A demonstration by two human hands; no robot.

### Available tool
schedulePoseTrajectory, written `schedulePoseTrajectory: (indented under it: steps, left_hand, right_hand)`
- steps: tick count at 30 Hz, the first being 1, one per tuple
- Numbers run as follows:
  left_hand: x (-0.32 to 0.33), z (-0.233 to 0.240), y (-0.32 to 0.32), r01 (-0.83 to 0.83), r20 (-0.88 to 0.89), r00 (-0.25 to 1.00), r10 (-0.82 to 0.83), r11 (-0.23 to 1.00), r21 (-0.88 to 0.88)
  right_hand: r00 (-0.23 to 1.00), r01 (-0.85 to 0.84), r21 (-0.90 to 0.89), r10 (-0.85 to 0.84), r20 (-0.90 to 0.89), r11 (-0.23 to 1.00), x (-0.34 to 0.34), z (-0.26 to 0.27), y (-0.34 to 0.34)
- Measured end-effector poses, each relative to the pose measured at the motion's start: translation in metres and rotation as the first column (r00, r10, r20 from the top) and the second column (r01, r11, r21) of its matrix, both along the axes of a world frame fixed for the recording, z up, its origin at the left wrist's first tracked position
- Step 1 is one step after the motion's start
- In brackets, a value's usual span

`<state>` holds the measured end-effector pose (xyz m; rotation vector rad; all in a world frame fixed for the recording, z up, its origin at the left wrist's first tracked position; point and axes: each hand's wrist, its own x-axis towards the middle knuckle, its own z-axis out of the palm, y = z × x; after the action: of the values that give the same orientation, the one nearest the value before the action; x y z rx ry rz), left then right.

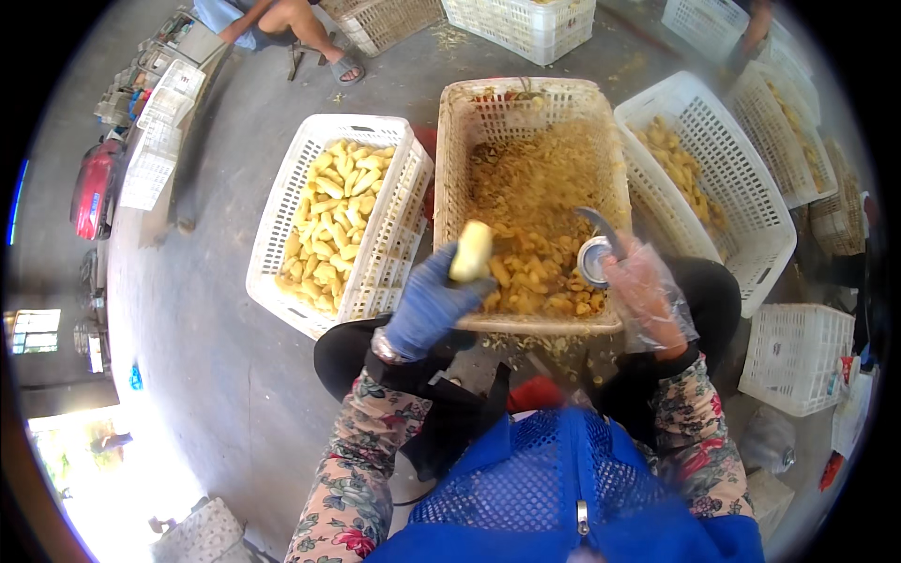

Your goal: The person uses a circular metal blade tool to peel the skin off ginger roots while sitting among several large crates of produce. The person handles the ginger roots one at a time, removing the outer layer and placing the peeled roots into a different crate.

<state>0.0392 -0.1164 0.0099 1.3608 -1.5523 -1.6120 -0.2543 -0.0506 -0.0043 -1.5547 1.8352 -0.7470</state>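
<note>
My left hand (433,302), in a blue knitted glove, grips a pale yellow peeled root piece (471,251), possibly ginger. In a clear plastic glove, my right hand (644,292) holds a knife with a curved blade (600,226). Beside its fingers is a round white-and-blue lid or cup (595,261); whether the hand holds it I cannot tell. Both hands are over the near part of a stained white plastic crate (531,327). Inside the crate lie brownish-yellow root pieces (538,278), with a heap of peel shavings (542,162) behind them.
On the left, stacked white crates (415,204) hold peeled yellow pieces (334,218). A tilted white crate (746,211) at right contains more roots (679,169). A white basket (795,359) stands lower right. Another person's sandalled foot (346,69) is at the top, near further crates (521,28).
</note>
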Motion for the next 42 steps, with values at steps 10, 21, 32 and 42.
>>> schedulePoseTrajectory:
  steps: [10, 21, 32, 42]
  left_hand:
    - [0.153, 0.045, -0.077, 0.015, 0.727, 0.244, 0.642, 0.747, -0.665]
    - [-0.013, -0.060, -0.107, 0.559, 0.870, 0.493, 0.023, 0.758, -0.336]
    - [-0.086, -0.261, -0.152, 0.560, 0.930, -0.038, -0.367, 0.762, 0.324]
    - [-0.074, -0.274, -0.167, 0.361, 0.830, 0.295, -0.474, 0.859, 0.362]
  right_hand:
    - [0.936, 0.256, 0.142, -0.282, 0.209, 0.956, -0.052, 0.036, -0.012]
    - [0.872, 0.307, 0.038, -0.297, 0.388, 0.951, -0.053, 0.035, -0.048]
    - [0.952, 0.289, 0.048, -0.292, 0.088, 0.956, -0.070, 0.048, -0.055]
    - [0.962, 0.246, 0.090, -0.255, 0.101, 0.965, -0.069, 0.039, -0.062]
